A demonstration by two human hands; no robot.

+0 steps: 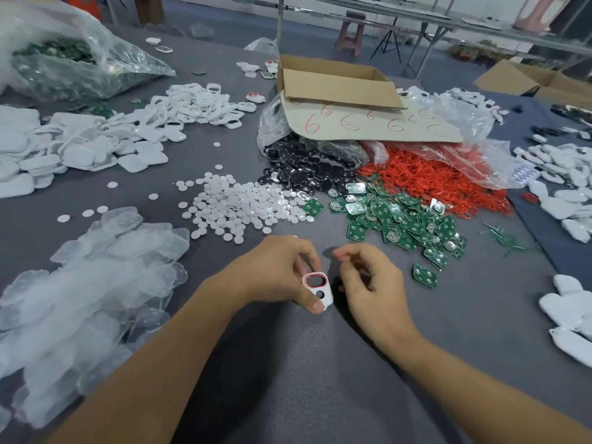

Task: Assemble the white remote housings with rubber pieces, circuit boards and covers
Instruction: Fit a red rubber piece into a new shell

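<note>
My left hand [282,270] grips a white remote housing [318,290] between thumb and fingers; a red rubber ring sits in its larger opening, and a small round hole shows below it. My right hand [368,274] hovers just right of the housing with curled fingers, and I cannot tell whether it pinches anything small. Green circuit boards [403,219] lie in a heap beyond my right hand, with one loose board [424,276] close to it. Red rubber rings [432,181] are piled behind them. White housings [198,104] and white covers [96,149] lie far left.
White round discs [237,200] and black round pieces [304,168] lie ahead. Clear rubber pads [89,283] fill the near left. A cardboard box [336,81] stands at the back, a bag of boards [64,62] far left, and assembled white remotes [570,315] on the right.
</note>
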